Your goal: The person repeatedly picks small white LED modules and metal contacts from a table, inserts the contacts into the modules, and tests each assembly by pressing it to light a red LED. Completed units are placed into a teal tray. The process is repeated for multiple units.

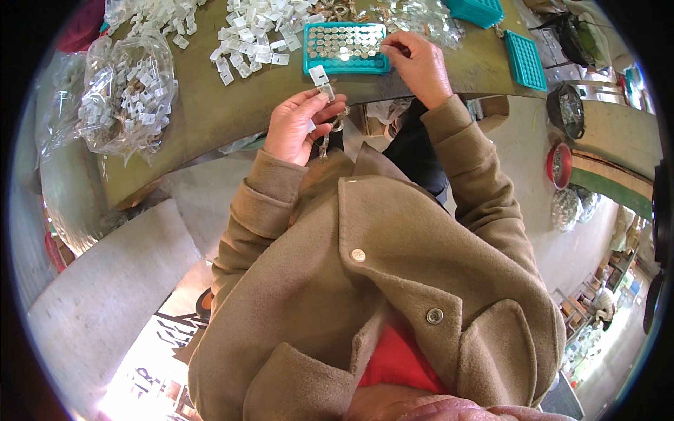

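My left hand (296, 125) is closed in front of the table's near edge. Between its thumb and fingers it grips a small white plastic case (319, 76), held up near the tray's lower left corner. Small shiny metal pieces (339, 125) dangle from the same fingers. A teal tray (347, 68) lies on the table, with rows of round silvery discs (342, 41) in its pockets. My right hand (419, 64) is at the tray's right edge, thumb and forefinger pinched together over the end of the rows. Whatever is between those fingertips is too small to tell.
Loose white plastic cases (256, 35) lie heaped left of the tray. Further left stands a clear bag (126, 98) full of similar pieces. Clear flat pieces (428, 24) are spread behind my right hand. Another teal tray (525, 62) lies at the table's right end.
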